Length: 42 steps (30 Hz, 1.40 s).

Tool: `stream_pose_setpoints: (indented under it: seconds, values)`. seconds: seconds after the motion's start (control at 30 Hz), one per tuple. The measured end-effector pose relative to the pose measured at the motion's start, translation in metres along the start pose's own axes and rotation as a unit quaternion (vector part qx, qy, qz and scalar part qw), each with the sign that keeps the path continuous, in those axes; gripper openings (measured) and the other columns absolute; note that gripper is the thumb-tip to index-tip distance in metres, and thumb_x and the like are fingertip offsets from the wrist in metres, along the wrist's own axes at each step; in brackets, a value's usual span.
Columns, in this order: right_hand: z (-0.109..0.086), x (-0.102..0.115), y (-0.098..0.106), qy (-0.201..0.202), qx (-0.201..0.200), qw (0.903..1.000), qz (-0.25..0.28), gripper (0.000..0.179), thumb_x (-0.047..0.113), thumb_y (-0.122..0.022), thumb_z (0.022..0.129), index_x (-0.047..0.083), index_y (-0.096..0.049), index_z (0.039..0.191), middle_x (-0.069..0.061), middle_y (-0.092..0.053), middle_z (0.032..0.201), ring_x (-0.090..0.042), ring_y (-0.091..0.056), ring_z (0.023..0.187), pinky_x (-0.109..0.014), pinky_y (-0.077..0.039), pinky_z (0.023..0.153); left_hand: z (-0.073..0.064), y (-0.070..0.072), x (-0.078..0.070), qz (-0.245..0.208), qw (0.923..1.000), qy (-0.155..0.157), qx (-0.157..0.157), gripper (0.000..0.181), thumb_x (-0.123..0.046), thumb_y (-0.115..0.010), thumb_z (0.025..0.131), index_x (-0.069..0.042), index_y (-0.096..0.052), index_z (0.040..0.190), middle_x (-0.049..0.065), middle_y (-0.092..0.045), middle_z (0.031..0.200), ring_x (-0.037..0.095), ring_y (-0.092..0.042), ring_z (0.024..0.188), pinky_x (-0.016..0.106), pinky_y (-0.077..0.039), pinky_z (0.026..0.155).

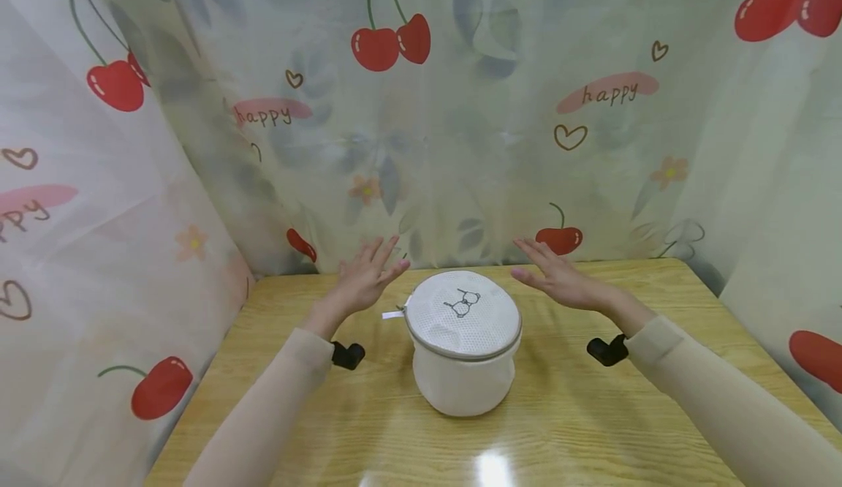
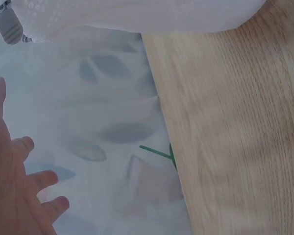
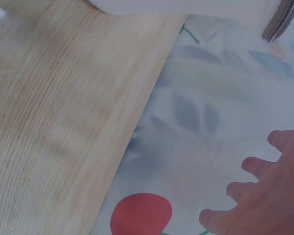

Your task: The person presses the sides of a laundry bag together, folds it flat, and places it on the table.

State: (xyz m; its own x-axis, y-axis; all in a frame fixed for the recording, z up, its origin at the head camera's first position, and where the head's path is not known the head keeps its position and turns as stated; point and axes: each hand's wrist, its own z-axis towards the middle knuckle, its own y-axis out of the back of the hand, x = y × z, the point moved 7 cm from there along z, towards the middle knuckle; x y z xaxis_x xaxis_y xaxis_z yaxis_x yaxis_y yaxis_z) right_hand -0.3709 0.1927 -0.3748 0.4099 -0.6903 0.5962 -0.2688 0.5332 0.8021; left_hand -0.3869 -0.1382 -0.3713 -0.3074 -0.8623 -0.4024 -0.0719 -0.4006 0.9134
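A round white mesh laundry bag (image 1: pixel 463 377) stands upright on the wooden table, its flat lid zipped around the rim and marked with a small glasses-like drawing. The zipper pull (image 2: pixel 10 27) and a white tag (image 1: pixel 393 315) sit at its left side. My left hand (image 1: pixel 362 278) is held up left of the bag, fingers straight and spread, apart from it. To the right of the bag, my right hand (image 1: pixel 566 278) is raised the same way with fingers extended. Both hands hold nothing.
The wooden table (image 1: pixel 316 428) reaches back to a hanging curtain (image 1: pixel 427 143) printed with cherries, hearts and leaves, which also runs along both sides. Black wrist mounts (image 1: pixel 608 350) sit on both wrists near beige sleeves.
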Motion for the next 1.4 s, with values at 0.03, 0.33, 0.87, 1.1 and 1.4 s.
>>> stream_pose_setpoints:
  seconds: [0.03,0.33,0.87,1.1,1.4]
  values:
    - [-0.001,0.001,-0.001,0.001,0.002,0.9999,0.010,0.079,0.051,-0.047,0.109,0.014,-0.011,0.169,-0.019,-0.002,0.174,-0.047,0.009,0.157,-0.079,-0.001,0.114,0.000,-0.001,0.000,-0.003,1.0000,-0.002,-0.001,0.078,-0.066,-0.033,0.107,-0.025,-0.012,0.169,0.014,-0.009,0.174,0.043,-0.002,0.159,0.080,-0.003,0.115]
    - [-0.007,0.007,-0.004,0.004,0.015,0.9986,0.050,0.077,0.049,-0.047,0.109,0.017,-0.011,0.169,-0.016,-0.001,0.174,-0.045,0.012,0.157,-0.080,-0.001,0.114,-0.003,-0.004,-0.004,-0.042,0.9990,-0.017,0.002,0.076,-0.062,-0.034,0.109,-0.019,-0.016,0.169,0.020,-0.013,0.172,0.047,-0.012,0.157,0.078,-0.008,0.116]
    - [-0.015,0.009,-0.016,-0.004,0.055,0.9925,0.109,0.075,0.050,-0.044,0.110,0.025,-0.005,0.170,-0.013,0.004,0.175,-0.042,0.007,0.158,-0.078,-0.005,0.116,-0.016,-0.013,-0.016,-0.162,0.9845,-0.045,0.052,0.073,-0.056,-0.035,0.111,-0.021,-0.010,0.169,0.024,-0.012,0.170,0.045,-0.016,0.155,0.066,-0.020,0.121]
    - [-0.022,0.012,-0.019,-0.022,0.072,0.9885,0.132,0.074,0.052,-0.044,0.110,0.031,-0.005,0.169,-0.009,0.003,0.175,-0.041,0.007,0.158,-0.078,-0.006,0.115,-0.021,-0.013,-0.024,-0.176,0.9801,-0.055,0.073,0.071,-0.055,-0.032,0.112,-0.019,-0.010,0.169,0.023,-0.014,0.171,0.045,-0.014,0.156,0.068,-0.017,0.121]
    - [-0.028,0.018,-0.021,-0.031,0.098,0.9817,0.160,0.071,0.051,-0.044,0.110,0.038,-0.006,0.168,-0.007,0.002,0.175,-0.043,0.004,0.158,-0.079,-0.009,0.115,-0.025,-0.013,-0.029,-0.225,0.9659,-0.082,0.097,0.069,-0.050,-0.031,0.114,-0.013,-0.012,0.168,0.012,-0.011,0.174,0.035,-0.011,0.159,0.058,-0.014,0.125]
